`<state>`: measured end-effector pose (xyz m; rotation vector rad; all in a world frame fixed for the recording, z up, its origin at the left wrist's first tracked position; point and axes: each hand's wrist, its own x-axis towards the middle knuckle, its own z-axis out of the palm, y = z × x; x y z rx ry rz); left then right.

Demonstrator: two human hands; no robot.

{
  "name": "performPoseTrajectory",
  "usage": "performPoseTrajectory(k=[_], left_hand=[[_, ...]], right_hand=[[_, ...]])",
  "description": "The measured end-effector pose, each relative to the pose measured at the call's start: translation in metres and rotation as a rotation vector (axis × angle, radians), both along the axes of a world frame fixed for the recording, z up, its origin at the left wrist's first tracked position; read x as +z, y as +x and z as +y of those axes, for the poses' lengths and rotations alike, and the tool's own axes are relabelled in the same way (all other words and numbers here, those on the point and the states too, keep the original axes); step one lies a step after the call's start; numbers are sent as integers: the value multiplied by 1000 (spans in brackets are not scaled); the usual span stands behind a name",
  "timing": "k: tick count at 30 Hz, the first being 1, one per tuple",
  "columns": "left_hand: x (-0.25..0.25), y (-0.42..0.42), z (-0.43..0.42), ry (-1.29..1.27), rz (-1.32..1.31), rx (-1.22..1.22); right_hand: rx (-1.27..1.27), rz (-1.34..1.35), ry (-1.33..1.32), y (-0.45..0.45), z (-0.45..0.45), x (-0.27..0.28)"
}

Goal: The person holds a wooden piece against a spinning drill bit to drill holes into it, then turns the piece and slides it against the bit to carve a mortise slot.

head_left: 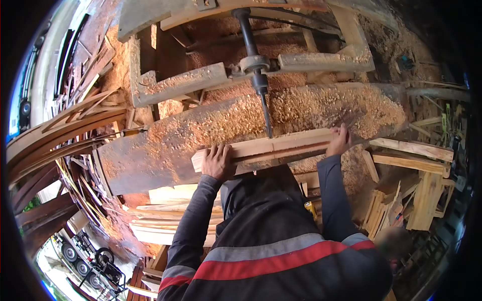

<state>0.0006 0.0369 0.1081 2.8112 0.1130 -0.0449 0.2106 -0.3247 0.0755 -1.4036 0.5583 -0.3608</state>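
A pale wooden beam [281,142] with a long dark groove along its near side lies across the near edge of a shaving-strewn work board [135,168]. Toward the beam's left end, my left hand [217,161] is closed over it, fingers bent across the top. My right hand [340,141] grips the right end, its fingers wrapped round the wood. Between the hands, a long drill bit [266,116] in a dark spindle [259,80] points at the beam's far side. Whether the tip touches the wood I cannot tell.
Beyond the board stands a wooden machine frame [186,83] covered in shavings. Wood strips [170,220] are stacked beside my left arm. At right are more planks [411,148] and upright offcuts [426,200]. Long curved boards [65,135] lie at far left.
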Motion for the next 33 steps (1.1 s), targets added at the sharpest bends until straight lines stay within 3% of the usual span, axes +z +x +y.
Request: performPoseTrajectory(k=[5,12,14,20,33], left_hand=[[3,-25,-14,-58,11,-46],[-5,-6,-12,-68,28,-73],[-6,-1,-12,-75,22,-70],[-7,4,-9,-61,28,-41],[-6,12,-7,-85,63,-12]], right_hand=[[-3,19,-39,-55,-31,5],[-22,126,-195,-48,-33,3],[-100,147,-19,-41,-35,-4],[-89,144,57,-12,-25,-12],[-24,111,24,11,-18,-12]])
